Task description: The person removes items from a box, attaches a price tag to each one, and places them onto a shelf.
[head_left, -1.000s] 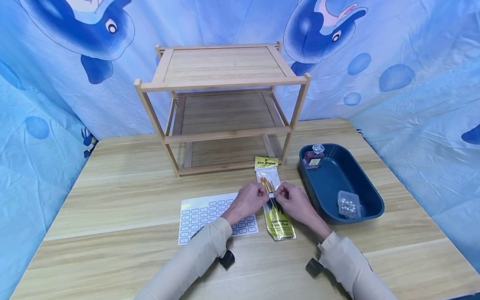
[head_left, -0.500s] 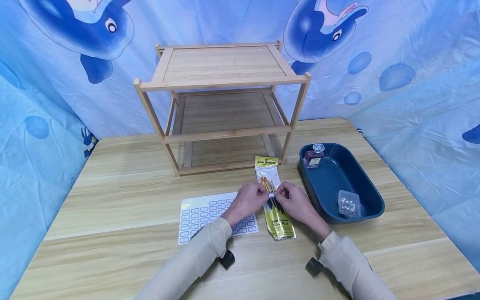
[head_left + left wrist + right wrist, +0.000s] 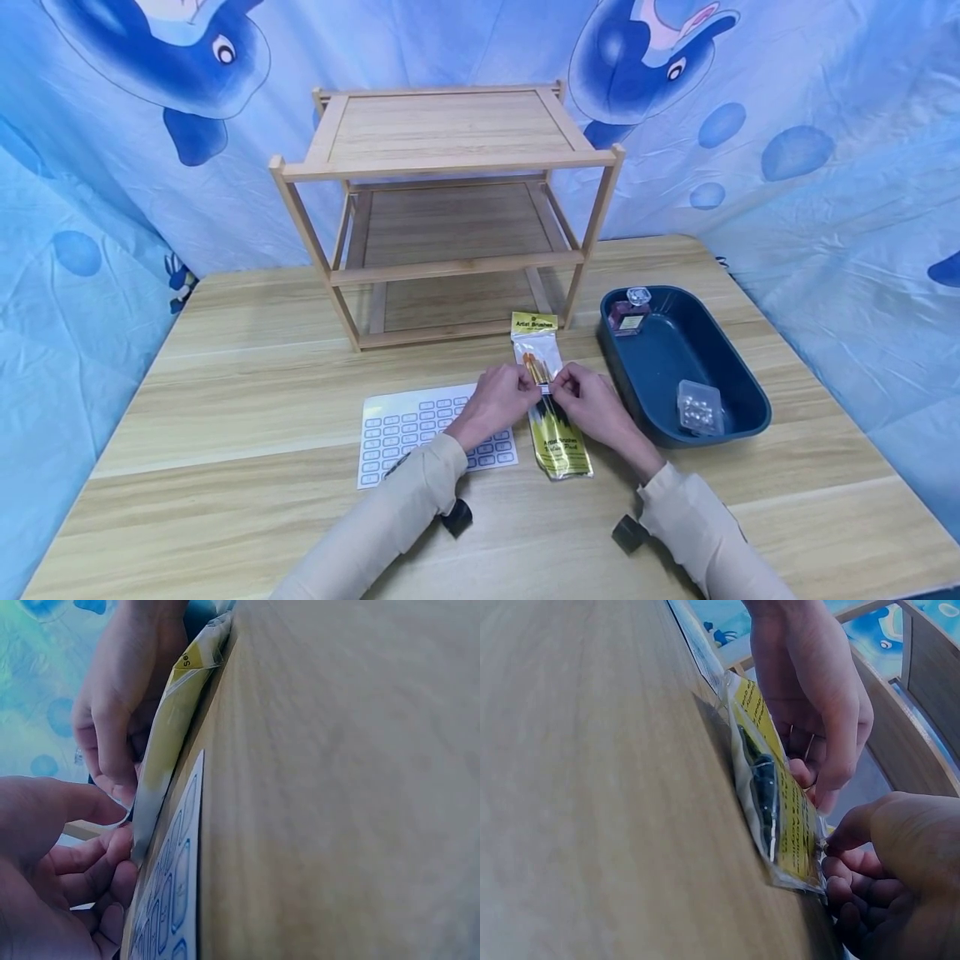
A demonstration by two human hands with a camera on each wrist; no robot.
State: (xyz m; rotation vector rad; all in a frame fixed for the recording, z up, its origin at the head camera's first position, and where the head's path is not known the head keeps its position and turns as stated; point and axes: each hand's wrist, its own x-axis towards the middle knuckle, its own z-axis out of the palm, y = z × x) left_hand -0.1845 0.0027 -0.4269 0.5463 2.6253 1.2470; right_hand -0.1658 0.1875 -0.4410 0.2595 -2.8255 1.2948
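A flat clear and yellow pack of paintbrushes (image 3: 562, 450) lies lengthwise on the table, its printed header towards the shelf. Across its middle is a small white label (image 3: 544, 389). My left hand (image 3: 501, 396) pinches the label's left end between thumb and forefinger; my right hand (image 3: 590, 404) pinches at the right end, the fingertips of both hands almost meeting. In the right wrist view the pack (image 3: 791, 817) shows dark brush handles, with fingertips right at its edge. Under my left wrist lies a white sheet of blue-bordered labels (image 3: 405, 429), partly hidden by the forearm.
To the right stands a dark blue tub (image 3: 682, 333) holding a perfume bottle (image 3: 628, 315) and a clear box of silvery balls (image 3: 699, 408). A three-tier wooden shelf (image 3: 457, 162) rises behind the pack. Blue patterned cloth (image 3: 810, 217) encloses the table's back and sides.
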